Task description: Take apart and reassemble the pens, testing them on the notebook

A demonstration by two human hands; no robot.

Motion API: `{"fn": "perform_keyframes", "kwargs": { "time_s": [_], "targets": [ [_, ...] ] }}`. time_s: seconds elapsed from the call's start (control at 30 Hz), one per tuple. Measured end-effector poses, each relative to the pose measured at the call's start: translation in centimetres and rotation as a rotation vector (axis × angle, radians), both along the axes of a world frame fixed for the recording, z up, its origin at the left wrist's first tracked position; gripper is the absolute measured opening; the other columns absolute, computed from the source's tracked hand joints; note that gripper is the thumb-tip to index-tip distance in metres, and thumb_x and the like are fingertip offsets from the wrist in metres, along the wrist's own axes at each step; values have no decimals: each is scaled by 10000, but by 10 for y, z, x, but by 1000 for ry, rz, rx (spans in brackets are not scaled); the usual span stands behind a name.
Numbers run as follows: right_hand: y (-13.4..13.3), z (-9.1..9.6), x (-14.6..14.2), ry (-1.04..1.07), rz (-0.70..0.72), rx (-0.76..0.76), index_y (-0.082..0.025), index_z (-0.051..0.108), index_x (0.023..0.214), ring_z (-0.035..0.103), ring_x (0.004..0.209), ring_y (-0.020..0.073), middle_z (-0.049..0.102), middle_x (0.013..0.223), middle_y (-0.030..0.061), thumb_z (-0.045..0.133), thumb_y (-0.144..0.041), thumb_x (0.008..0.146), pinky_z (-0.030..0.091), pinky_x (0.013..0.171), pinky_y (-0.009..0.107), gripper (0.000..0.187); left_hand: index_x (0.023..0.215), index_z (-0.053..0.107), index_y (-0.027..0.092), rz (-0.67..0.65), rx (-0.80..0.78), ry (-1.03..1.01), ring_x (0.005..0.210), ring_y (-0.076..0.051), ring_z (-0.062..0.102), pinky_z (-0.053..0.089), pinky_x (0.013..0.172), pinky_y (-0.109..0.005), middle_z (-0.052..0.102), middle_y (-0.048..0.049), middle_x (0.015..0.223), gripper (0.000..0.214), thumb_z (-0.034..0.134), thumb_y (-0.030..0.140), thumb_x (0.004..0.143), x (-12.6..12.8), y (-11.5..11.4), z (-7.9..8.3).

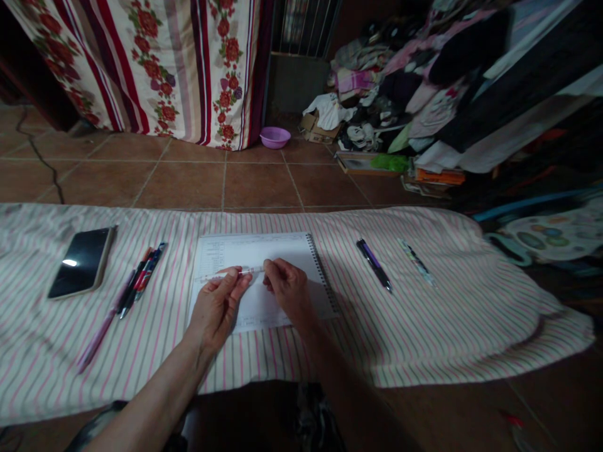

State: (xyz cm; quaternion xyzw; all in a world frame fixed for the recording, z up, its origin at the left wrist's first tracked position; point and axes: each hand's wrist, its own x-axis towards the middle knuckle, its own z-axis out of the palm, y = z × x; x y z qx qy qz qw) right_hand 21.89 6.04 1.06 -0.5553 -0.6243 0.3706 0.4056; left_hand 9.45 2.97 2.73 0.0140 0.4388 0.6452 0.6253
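Toward the far left corner of the striped surface (452, 339), a phone (81, 262), lying flat; at little risk unless swept along by an elbow. Just right of it, a long purple pen (103, 326), slanting toward the near edge, beside a bunch of darker pens (142, 279); liable to scatter or roll on a knock from the left forearm (160, 370).

At the middle of the surface, a spiral notebook (259, 307), close to the near edge. Over its page, left hand (219, 304), thumb and fingertips pinched around a slim pale pen (247, 270). At the pen's right end, right hand (287, 282), fingertips closed on it; cannot tell whether on cap or barrel. Pen held roughly level, left end jutting past the left hand toward the notebook's left edge. Could slip from so light a pinch under an uneven pull, then drop onto the page and roll over the near edge. Could also strain or crack from twisting out of line.

Beyond the notebook's bound right edge, a purple-and-black pen (374, 265), aslant; then, nearer the surface's right end, a pale patterned pen (417, 263). Both open to being dislodged by a sideways swing of the right forearm (339, 370).
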Motion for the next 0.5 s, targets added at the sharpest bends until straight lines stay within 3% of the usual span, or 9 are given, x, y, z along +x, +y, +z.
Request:
{"fn": "perform_keyframes", "kwargs": {
  "time_s": [0.13,0.5],
  "targets": [
    [0,0,1,-66,-12,5,-202,423,465,481,425,88,469,413,-27,398,-455,855,375,508,202,466,674,623,52,5,0,12,590,-107,651,574,669,-203,655,-68,661,217,472,-42,799,1,-1,0],
    [1,-4,1,62,-14,-194,-190,451,419,402,334,65,437,359,-35,432,-623,781,347,434,205,564,667,614,54,-1,-17,5,567,-99,645,571,636,-183,652,-60,635,200,487,-45,786,-1,1,-1]
  ]
}}
